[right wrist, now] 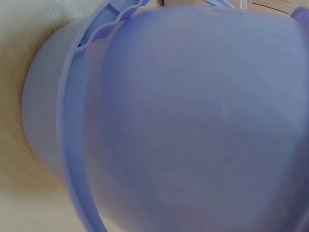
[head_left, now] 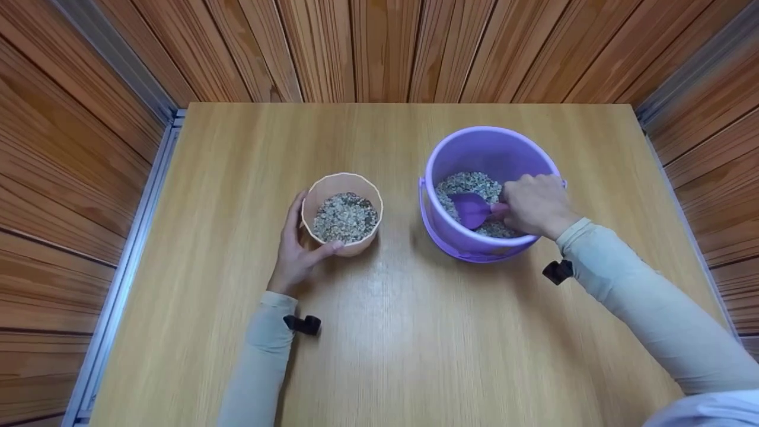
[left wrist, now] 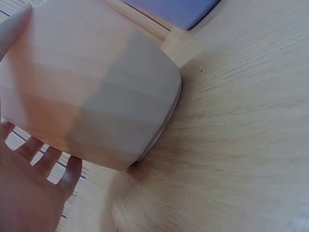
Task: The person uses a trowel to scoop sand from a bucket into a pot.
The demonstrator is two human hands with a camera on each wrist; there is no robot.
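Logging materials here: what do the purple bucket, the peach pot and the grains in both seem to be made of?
Bucket: likely plastic, smooth with a soft sheen; its wavy-edged handle looks moulded. Pot: plastic or perhaps ceramic, matte, faceted, without sharp highlights; the look leaves this open. Grains: probably fine gravel, dull, mixing pale and dark bits.

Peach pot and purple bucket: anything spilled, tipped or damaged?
Nothing clearly wrong: neither pot nor bucket is tipped over, and no damage shows. Tiny dark specks dot the table beside the pot; grains or wood marks, I cannot tell.
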